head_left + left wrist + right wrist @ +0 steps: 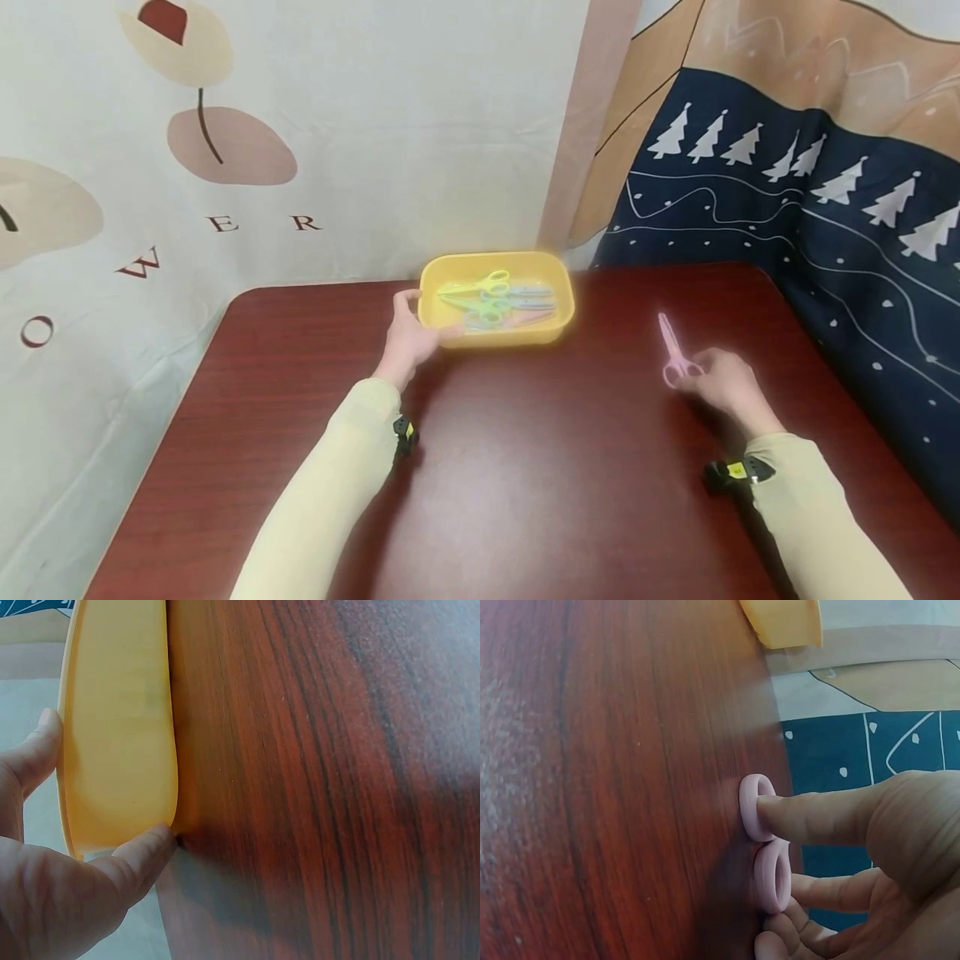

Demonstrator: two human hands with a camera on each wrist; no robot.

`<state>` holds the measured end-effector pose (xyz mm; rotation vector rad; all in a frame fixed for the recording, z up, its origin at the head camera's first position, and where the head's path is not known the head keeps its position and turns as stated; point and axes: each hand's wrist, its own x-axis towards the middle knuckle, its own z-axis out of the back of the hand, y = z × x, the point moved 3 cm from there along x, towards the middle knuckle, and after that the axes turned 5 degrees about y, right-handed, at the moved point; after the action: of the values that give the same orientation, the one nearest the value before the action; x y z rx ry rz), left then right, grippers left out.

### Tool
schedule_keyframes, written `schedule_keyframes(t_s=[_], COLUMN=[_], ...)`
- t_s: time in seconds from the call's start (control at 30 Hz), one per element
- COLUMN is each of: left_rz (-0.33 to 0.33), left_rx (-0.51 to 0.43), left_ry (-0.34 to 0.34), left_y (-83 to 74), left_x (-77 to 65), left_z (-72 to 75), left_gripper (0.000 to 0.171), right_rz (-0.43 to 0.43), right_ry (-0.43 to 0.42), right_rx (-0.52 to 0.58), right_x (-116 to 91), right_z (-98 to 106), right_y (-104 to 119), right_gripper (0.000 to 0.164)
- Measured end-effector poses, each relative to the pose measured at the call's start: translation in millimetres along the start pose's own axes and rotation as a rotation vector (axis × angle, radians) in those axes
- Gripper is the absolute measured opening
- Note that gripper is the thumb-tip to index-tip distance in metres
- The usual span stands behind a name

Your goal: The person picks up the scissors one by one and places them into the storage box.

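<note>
A pair of pink scissors lies at the right of the dark red wooden table, blades pointing away. My right hand holds it by the handles. In the right wrist view, one fingertip meets the upper ring, while other fingers sit beside the lower ring. At the back of the table stands a yellow plastic basket. My left hand grips its left end, thumb against the front side and a finger at the rim. Several pairs of scissors, including a yellow-green pair, lie inside the basket.
The brown-red table has its back edge against a pale printed curtain. A dark blue cloth with white trees hangs along the right side, close to the table's edge.
</note>
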<state>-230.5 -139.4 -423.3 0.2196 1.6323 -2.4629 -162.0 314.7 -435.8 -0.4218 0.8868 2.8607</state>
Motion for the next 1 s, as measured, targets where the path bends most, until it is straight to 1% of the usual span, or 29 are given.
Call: schedule_keyframes(t_s=[0.2,0.3,0.63,1.0], left_rz=[-0.003,-0.002,-0.008,-0.014], left_rx=[-0.007,-0.008,-0.008,0.001], left_ry=[0.004,0.004,0.003,0.001], left_y=[-1.0,-1.1,-0.6,0.1], left_x=[-1.1,-0.8,-1.4,-0.8], left_z=[-0.3,-0.8,-0.1,0.4], left_gripper=[0.100,0.100,0.100,0.100], right_rz=[-0.023,-0.033,0.000,-0.015], right_ry=[-0.003,-0.003,-0.035,-0.038], right_rx=[0.002,0.003,0.022,0.064], right_x=[1.7,1.9,0.5,-2.2], right_z=[0.3,0.6,1.5,1.7], right_y=[-0.7,-0.5,2.2,7.1], right_gripper=[0.072,0.072,0.072,0.069])
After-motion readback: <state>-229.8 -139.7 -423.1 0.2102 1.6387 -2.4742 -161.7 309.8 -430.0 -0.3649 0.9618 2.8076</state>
